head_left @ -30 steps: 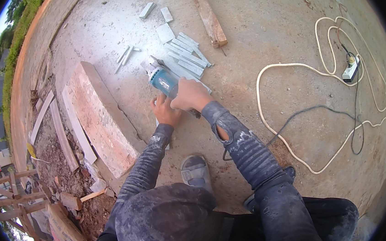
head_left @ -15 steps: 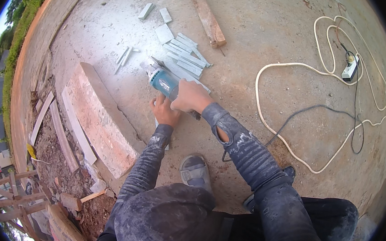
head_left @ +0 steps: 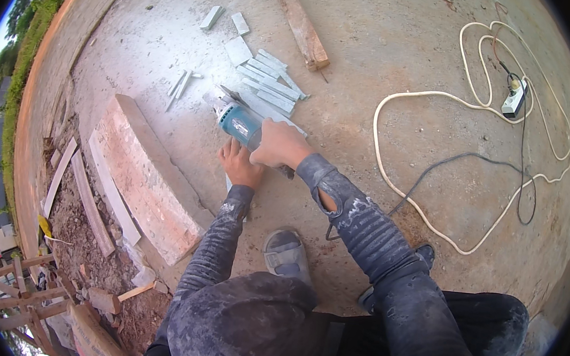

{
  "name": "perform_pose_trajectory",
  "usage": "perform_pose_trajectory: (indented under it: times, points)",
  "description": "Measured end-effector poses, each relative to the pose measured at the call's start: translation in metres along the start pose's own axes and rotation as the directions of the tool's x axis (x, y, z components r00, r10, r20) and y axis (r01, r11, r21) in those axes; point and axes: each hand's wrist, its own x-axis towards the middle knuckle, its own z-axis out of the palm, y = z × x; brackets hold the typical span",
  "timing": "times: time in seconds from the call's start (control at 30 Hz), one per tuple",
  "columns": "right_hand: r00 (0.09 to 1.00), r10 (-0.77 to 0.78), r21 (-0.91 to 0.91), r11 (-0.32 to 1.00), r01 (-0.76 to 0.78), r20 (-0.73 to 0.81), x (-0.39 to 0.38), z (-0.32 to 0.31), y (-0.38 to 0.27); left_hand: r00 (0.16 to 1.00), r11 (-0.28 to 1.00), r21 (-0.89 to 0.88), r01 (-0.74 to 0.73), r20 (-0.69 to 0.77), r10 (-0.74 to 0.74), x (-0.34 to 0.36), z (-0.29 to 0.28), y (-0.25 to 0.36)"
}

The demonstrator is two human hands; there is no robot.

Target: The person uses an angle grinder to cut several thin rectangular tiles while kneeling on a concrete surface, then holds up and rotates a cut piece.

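"Start at the far left. What lies there?"

"Long thin boards on loose dirt, beside a rough, reddish block at the edge of the concrete. They're probably set aside to leave space around the hands."

"And next?"

"A few narrow slivers on ground whitened by dust, then the teal power tool, low over the concrete in front of the person, its front end pointing away from the body. That angle likely sends dust outward."

"What is the left hand doing?"

"It sits just behind the tool's body, fingers bent, near a pale edge. It may be steadying something, but I cannot tell whether it grips anything."

"Those flat pale strips just beyond?"

"Loosely bunched, within easy reach, I'd guess for convenience."

"And the right hand?"

"Wrapped firmly around the tool's rear body, palm over the top, presumably for control and downward weight."

"Further right?"

"A worn timber well ahead, then a looping white cable, a dark cable, and a power strip. The cords lie well off to the side, perhaps to stay clear of the tool; the right forearm hides where the dark one ends."
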Motion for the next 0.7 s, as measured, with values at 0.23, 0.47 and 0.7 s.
perform_pose_trajectory:
  times: [0.23, 0.47, 0.7]
  points:
    - [1.000, -0.008, -0.005, 1.000, 0.007, -0.017, -0.002, 0.000, 0.003, 1.000, 1.000, 0.009, -0.021, -0.018, 0.021, 0.001, 0.000, 0.002]
    - [1.000, -0.004, 0.007, 1.000, 0.004, -0.008, -0.010, -0.007, 0.002, 0.999, 0.999, 0.029, -0.024, -0.024, 0.024, 0.001, 0.001, 0.001]
    - [1.000, -0.005, 0.010, 1.000, 0.006, -0.026, -0.015, -0.009, 0.005, 0.999, 0.998, 0.065, -0.019, -0.041, 0.022, -0.003, 0.006, -0.004]
